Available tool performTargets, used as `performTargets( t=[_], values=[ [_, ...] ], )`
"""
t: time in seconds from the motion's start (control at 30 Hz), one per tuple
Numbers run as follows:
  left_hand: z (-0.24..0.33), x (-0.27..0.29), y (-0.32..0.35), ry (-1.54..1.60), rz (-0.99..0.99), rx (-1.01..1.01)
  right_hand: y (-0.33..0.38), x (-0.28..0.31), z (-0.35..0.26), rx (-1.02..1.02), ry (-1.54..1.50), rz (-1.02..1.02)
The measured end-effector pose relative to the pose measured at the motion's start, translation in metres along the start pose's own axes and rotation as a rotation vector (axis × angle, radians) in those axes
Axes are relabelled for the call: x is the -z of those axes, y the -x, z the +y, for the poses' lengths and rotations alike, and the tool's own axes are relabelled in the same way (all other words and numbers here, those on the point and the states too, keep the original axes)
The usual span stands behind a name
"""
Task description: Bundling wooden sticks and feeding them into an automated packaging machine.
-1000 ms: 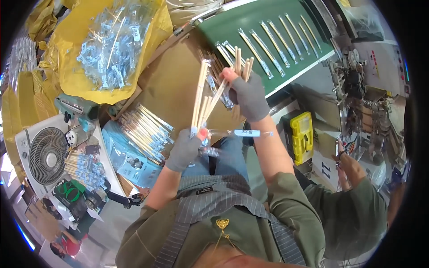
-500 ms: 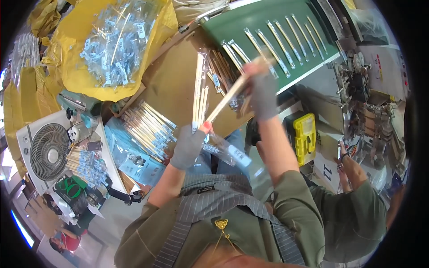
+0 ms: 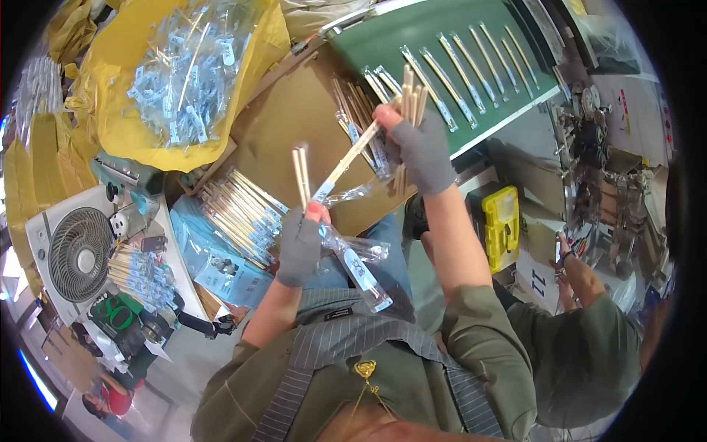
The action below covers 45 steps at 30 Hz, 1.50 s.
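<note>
Many blue-and-clear wrappers [image 3: 195,96] lie heaped in the yellow bag [image 3: 110,125] at eleven o'clock of the head view. Compared with half a second ago, a blue-labelled sleeve [image 3: 361,276] hangs lower from the left hand [image 3: 298,247], whose fingers pinch pale, slim wooden sticks [image 3: 300,177] near the centre; toward one o'clock the right hand [image 3: 423,155] curls closed around a similar bunch [image 3: 407,96].

Bright, fairly even light fills the middle, while a strip of white glare [image 3: 37,379] burns out at the lower left rim. Clear wrappers [image 3: 359,274] catch small highlights. Dimmer patches lie below the near edge of the green surface [image 3: 383,44]. The fisheye lens curves straight edges toward black corners, and the machinery [image 3: 604,177] at right (fine detail smeared together) looks soft.
</note>
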<state>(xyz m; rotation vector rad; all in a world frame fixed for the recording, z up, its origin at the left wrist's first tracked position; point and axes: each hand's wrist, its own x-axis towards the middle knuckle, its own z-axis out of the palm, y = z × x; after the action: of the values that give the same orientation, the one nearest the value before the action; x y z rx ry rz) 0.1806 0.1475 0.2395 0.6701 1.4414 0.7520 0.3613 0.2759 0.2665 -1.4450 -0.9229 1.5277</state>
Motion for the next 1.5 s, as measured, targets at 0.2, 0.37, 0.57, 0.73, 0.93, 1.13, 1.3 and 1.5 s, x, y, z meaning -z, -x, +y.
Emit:
performTargets(
  t=[0.2,0.37,0.57,0.73,0.93,1.13,1.3,1.5],
  values=[
    [0.024,-0.007,0.001,0.132,0.109,0.101,0.055,-0.035,0.046,-0.018,0.011,-0.164],
    [-0.009,0.028,-0.009,0.641,-0.014,0.09,0.024,0.026,0.033,-0.086,-0.233,0.145],
    [0.003,0.002,-0.012,0.044,-0.071,-0.056,0.031,0.009,0.015,-0.128,-0.078,0.006],
    [0.025,-0.016,-0.001,0.035,-0.061,-0.124,0.06,-0.023,0.045,-0.117,-0.067,-0.117],
    [0.022,0.001,-0.001,-0.025,-0.125,-0.022,0.041,-0.005,0.02,-0.247,-0.252,0.005],
    [0.029,0.018,0.001,-0.197,-0.268,0.049,-0.056,0.089,0.008,0.063,-0.549,0.61],
    [0.01,0.013,-0.01,-0.057,-0.364,0.148,-0.015,0.035,0.044,-0.081,0.052,-0.026],
    [0.021,-0.002,-0.007,0.003,-0.365,0.151,0.009,-0.008,0.025,-0.099,-0.047,-0.03]
  ],
)
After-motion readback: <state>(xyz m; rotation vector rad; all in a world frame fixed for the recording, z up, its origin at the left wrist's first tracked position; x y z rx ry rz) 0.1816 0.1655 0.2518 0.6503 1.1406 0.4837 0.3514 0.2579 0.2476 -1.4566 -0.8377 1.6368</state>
